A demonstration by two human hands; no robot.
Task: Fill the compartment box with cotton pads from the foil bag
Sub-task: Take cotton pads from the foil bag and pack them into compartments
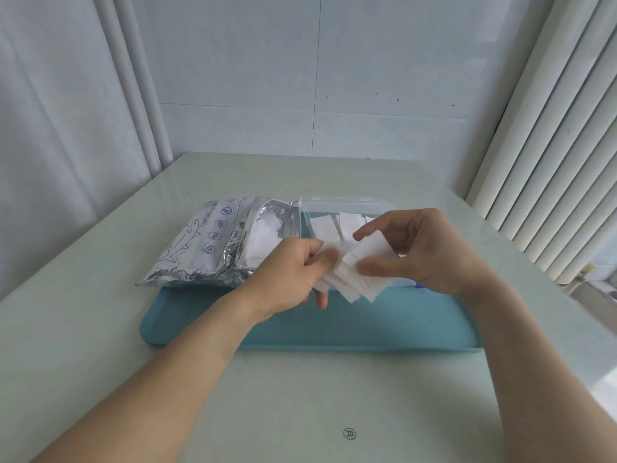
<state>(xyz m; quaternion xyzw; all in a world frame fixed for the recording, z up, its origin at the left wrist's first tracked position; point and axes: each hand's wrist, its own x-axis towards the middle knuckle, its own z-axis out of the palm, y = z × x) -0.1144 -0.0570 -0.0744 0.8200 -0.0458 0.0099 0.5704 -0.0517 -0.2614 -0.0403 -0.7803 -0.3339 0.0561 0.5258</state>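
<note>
A silver foil bag (203,248) with blue drawings lies at the left end of a teal tray (334,325), its mouth open and white pads (265,240) showing inside. To its right stands a clear plastic compartment box (337,205) with white cotton pads (329,228) in it. My left hand (287,275) and my right hand (424,252) meet in front of the box. Both pinch a bunch of white cotton pads (354,275) held between them above the tray. The box's near part is hidden behind my hands.
The tray lies on a pale green table (300,412). A tiled wall stands behind, a white curtain (66,128) hangs at the left, and a ribbed white radiator (551,162) runs along the right edge.
</note>
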